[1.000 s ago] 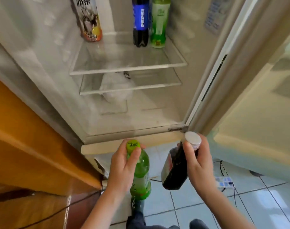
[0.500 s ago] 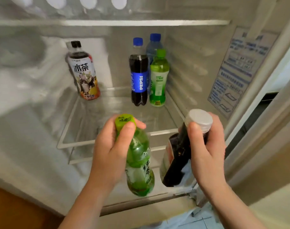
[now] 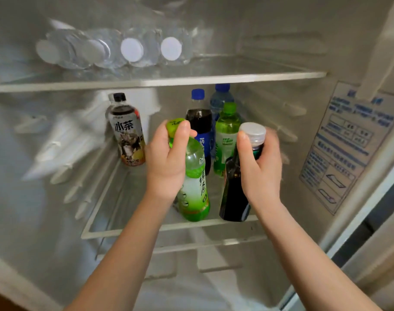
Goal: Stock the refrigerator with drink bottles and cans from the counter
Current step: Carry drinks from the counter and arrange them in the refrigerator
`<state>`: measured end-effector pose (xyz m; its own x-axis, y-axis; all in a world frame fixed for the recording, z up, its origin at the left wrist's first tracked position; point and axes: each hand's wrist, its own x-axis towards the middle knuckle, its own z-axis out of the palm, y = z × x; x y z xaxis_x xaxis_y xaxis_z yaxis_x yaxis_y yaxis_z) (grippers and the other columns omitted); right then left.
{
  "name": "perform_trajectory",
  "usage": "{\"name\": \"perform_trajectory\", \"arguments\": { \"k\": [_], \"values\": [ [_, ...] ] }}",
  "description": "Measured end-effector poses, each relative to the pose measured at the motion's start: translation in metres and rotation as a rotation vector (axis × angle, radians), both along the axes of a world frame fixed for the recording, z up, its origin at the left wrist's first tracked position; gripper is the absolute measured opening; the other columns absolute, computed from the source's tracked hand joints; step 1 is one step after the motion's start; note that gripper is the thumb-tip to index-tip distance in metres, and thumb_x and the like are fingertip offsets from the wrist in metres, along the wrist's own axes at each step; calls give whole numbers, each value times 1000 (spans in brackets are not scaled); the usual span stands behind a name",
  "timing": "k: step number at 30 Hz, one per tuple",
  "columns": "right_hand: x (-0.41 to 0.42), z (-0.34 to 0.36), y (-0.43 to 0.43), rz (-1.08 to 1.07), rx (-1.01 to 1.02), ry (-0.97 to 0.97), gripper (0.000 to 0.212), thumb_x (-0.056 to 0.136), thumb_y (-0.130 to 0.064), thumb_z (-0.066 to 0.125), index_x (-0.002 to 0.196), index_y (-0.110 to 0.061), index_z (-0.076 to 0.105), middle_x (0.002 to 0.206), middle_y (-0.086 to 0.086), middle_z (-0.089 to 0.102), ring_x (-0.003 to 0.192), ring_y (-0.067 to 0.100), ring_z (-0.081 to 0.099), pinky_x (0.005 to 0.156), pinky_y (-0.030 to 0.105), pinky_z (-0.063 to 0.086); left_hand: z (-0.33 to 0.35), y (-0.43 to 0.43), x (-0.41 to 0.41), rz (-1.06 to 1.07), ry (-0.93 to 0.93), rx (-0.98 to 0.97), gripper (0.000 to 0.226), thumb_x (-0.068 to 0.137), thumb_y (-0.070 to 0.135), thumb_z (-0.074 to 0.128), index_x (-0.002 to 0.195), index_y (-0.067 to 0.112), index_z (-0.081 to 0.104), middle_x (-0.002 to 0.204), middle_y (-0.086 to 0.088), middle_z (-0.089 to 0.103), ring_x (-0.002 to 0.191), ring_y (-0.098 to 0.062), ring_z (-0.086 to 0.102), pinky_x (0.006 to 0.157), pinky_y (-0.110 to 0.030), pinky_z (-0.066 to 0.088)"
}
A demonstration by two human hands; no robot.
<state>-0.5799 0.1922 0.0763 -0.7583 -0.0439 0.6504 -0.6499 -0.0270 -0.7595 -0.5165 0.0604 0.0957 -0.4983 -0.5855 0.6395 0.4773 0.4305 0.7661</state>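
Left grip (image 3: 167, 162) curls round a green plastic bottle (image 3: 195, 191); right grip (image 3: 261, 167) holds a dark white-capped bottle (image 3: 233, 198).

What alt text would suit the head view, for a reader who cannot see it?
Inside an open refrigerator, the left hand grips a green tea bottle at its cap and the right hand a dark bottle with a white cap. Behind them on the glass shelf stand a Pepsi bottle, another green bottle, a blue-capped bottle and an iced tea bottle.
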Motion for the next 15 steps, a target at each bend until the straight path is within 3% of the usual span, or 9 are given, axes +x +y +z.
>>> {"name": "perform_trajectory", "arguments": {
  "k": [3,5,8,15],
  "values": [
    [-13,-4,-10,2,41,3,19,89,-39,54,99,-23,52,85,-20,56,81,-13,52,68,3,36,-10,-6,-15,43,-64,-32,26,87,49,44,77,30,59,72,11,66,67,2,59,65,-8,41],
    [-21,-6,-15,10,57,0,19,92,-37,55,100,-20,53,85,-17,57,80,-10,53,68,4,37,-16,-6,-23,61,-101,-58,26,90,46,45,79,27,59,74,18,65,75,10,59,68,-1,37],
    [-29,-13,-20,26,93,-21,16,93,-35,55,102,-21,52,86,-17,58,80,-10,53,67,3,36,-22,-6,-31,63,-120,-71,25,93,37,46,83,20,62,75,23,65,79,12,59,71,1,35],
    [-30,-25,-25,84,93,-50,26,91,-39,54,110,-20,52,97,-14,60,88,-5,56,74,8,42,-27,-6,-39,36,-124,-74,34,88,50,43,89,22,63,84,27,67,76,7,61,68,-2,40]
  ]
}}
